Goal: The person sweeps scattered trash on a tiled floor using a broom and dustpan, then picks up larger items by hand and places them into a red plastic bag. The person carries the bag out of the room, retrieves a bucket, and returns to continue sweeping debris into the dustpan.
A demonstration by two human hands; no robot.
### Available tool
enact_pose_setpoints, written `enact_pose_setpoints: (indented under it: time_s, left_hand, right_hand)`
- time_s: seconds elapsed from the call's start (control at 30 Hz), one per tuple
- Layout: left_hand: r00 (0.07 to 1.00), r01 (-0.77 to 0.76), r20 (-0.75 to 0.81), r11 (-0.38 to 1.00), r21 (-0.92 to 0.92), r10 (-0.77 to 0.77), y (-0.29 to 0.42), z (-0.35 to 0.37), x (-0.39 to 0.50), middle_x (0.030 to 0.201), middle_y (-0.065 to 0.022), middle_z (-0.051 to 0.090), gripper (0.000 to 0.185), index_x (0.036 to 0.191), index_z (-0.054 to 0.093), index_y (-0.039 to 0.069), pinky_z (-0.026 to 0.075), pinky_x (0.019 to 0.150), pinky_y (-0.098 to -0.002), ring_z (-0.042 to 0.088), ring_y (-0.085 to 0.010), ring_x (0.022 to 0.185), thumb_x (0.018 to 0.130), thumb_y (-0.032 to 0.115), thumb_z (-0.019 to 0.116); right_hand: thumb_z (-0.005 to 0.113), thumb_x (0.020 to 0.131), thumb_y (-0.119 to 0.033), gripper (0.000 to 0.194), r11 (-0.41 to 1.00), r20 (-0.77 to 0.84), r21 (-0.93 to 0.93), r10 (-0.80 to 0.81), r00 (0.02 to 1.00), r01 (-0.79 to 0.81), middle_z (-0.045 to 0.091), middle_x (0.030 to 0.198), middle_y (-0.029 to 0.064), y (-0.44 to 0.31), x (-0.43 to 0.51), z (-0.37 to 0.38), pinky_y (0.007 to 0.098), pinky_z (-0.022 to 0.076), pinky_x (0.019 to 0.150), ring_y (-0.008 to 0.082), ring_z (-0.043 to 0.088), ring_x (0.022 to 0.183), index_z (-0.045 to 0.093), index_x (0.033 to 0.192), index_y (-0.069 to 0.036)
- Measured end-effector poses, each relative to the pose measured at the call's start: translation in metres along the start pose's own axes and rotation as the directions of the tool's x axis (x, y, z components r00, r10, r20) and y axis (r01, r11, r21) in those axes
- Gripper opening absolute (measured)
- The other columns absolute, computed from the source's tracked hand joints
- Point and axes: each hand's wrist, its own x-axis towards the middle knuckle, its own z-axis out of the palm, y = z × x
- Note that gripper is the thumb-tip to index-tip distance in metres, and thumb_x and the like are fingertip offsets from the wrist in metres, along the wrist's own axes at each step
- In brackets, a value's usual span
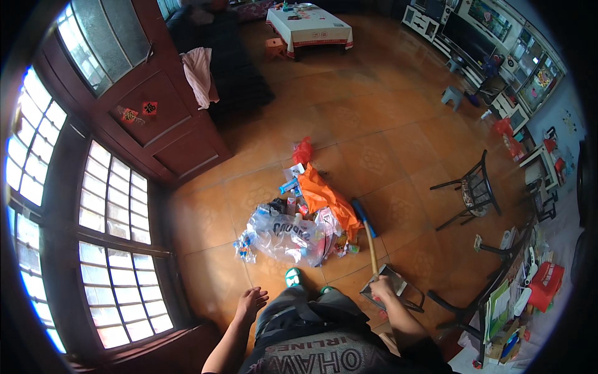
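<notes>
My right hand [384,287] grips the wooden handle [372,250] of a broom whose long blue head [364,218] rests on the floor, against the right side of a litter pile. Below that hand is a metal dustpan [398,284], partly hidden by the hand and forearm. With fingers apart, my left hand [252,301] hangs empty beside my leg. Ahead of my feet lies the heap: a clear printed plastic bag [285,238], an orange plastic bag [327,194], a red plastic bag [302,150], and several crumpled wrappers and small packages [290,186].
A chair [474,196] stands to the right, beyond it a small grey stool [452,97]. At lower right is a cluttered table [495,322]. A dark red door [154,112] and barred windows [117,233] flank the left. Farther off is a cloth-covered table [315,29].
</notes>
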Motion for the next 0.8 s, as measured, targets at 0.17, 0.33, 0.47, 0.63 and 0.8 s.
enact_pose_setpoints:
  time_s: [0.17,0.33,0.47,0.63,0.8]
  left_hand:
    - [0.997,-0.012,0.075,0.98,-0.199,0.027,-0.045,0.005,-0.022,0.085,-0.0102,0.058,0.025,0.103,0.046,0.0,0.047,0.06,-0.0268,0.057,-0.0173,0.071,0.085,0.017,0.05]
    - [0.997,0.016,-0.077,1.0,0.025,-0.014,-0.061,0.034,-0.041,0.092,-0.0131,0.058,0.031,0.109,0.044,-0.001,0.048,0.065,-0.029,0.058,-0.0217,0.08,0.086,0.018,0.049]
    - [0.998,0.019,-0.058,0.993,0.117,-0.013,-0.063,0.058,-0.057,0.09,-0.0119,0.06,0.028,0.105,0.047,-0.001,0.047,0.068,-0.0292,0.059,-0.0189,0.078,0.086,0.019,0.048]
    - [0.999,-0.02,-0.045,0.99,0.141,0.027,-0.075,0.065,-0.063,0.095,-0.0141,0.059,0.032,0.111,0.044,0.0,0.049,0.068,-0.0297,0.059,-0.0239,0.082,0.087,0.02,0.049]
    - [0.995,-0.045,-0.081,0.996,0.082,0.051,-0.082,0.06,-0.066,0.094,-0.0148,0.059,0.03,0.109,0.045,-0.002,0.048,0.071,-0.0296,0.059,-0.0211,0.08,0.086,0.017,0.048]
  right_hand:
    - [0.052,0.072,-0.008,0.019,0.978,0.182,-0.205,0.013,0.983,0.026,0.057,0.057,0.0102,0.012,-0.039,0.013,0.0311,0.0445,0.035,0.0196,0.057,0.044,0.051,0.089,0.0]
    - [0.052,0.073,-0.007,0.027,0.989,0.225,-0.145,0.011,0.974,0.022,0.049,0.054,0.003,0.041,-0.051,-0.033,0.0258,0.0383,0.031,0.0112,0.047,0.038,0.051,0.1,-0.011]
    - [0.051,0.074,-0.006,0.018,0.995,0.24,0.101,-0.024,0.97,-0.001,0.046,0.053,0.0006,0.064,-0.05,-0.087,0.0237,0.0342,0.03,0.0087,0.044,0.037,0.05,0.092,-0.009]
    - [0.05,0.075,-0.006,0.02,0.988,0.162,0.152,-0.046,0.986,0.021,0.047,0.054,0.0017,0.076,-0.052,-0.117,0.025,0.0348,0.031,0.0099,0.044,0.039,0.05,0.095,-0.007]
    - [0.048,0.074,-0.006,0.017,0.992,0.033,0.041,-0.122,0.992,0.12,0.05,0.05,0.0069,0.056,-0.023,-0.115,0.0291,0.039,0.032,0.0162,0.049,0.036,0.049,0.091,-0.004]
